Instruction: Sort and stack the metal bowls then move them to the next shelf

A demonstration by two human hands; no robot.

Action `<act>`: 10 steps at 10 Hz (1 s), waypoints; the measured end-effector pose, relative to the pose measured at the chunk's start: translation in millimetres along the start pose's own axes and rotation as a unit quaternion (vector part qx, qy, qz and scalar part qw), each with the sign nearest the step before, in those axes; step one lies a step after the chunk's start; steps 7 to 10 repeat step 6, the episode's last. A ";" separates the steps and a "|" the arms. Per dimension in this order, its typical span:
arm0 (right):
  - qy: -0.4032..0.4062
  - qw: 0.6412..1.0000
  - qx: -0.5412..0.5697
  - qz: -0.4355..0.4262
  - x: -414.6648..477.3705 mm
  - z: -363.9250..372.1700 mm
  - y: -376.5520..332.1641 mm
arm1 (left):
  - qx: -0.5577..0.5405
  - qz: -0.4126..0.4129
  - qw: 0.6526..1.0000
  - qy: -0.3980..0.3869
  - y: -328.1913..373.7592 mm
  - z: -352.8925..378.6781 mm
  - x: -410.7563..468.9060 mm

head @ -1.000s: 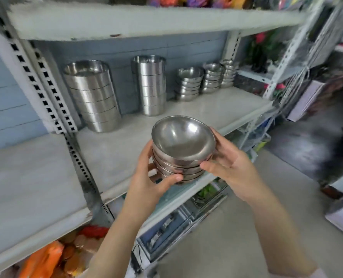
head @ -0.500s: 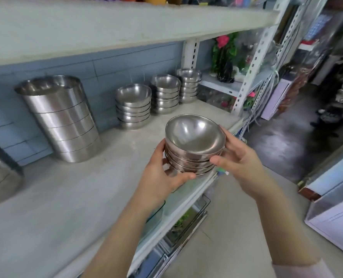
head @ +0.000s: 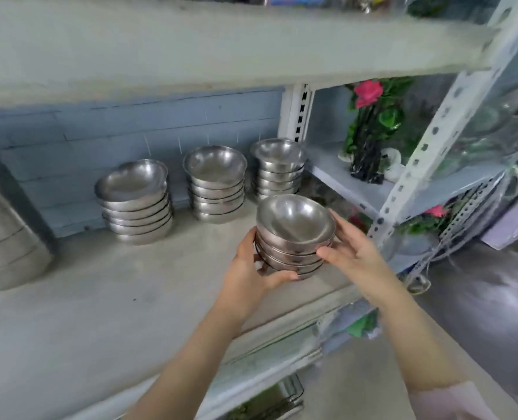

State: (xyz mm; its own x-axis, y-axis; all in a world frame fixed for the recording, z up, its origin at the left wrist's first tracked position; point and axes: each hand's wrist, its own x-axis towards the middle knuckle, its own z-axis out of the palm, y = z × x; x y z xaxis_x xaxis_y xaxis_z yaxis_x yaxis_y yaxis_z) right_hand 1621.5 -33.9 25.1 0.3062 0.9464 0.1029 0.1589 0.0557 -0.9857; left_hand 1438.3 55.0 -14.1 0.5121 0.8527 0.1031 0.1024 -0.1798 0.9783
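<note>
I hold a stack of small metal bowls (head: 294,234) between both hands, just above the right end of the grey shelf (head: 130,298). My left hand (head: 251,268) grips the stack's left side and underside. My right hand (head: 351,253) presses on its right side. Three more bowl stacks stand along the back wall: a left stack (head: 135,201), a middle stack (head: 216,183) and a right stack (head: 278,168). The held stack hangs in front of the right one.
A tall stack of larger metal containers (head: 6,225) stands at the far left. A white slotted upright (head: 297,113) ends the shelf on the right. Beyond it a lower white shelf (head: 354,189) carries artificial flowers (head: 372,125). The upper shelf board (head: 221,50) overhangs.
The view has swung right along the shelf and closer to the three back stacks. Both hands have carried the stack forward over the shelf's right end; the grip is unchanged.
</note>
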 end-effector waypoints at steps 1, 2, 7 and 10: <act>-0.034 0.999 -0.010 0.011 33.1 -34.4 11.5 | 0.031 -0.013 0.999 0.026 -2.0 24.1 29.1; -0.067 0.997 -0.021 0.013 58.4 -53.6 18.5 | 0.077 -0.024 0.995 0.055 -4.1 41.5 49.0; -0.146 0.988 -0.043 0.015 94.4 -78.0 24.4 | 0.126 -0.073 0.982 0.122 0.8 75.4 61.4; -0.146 0.988 -0.043 0.015 94.4 -78.0 24.4 | 0.126 -0.073 0.982 0.122 0.8 75.4 61.4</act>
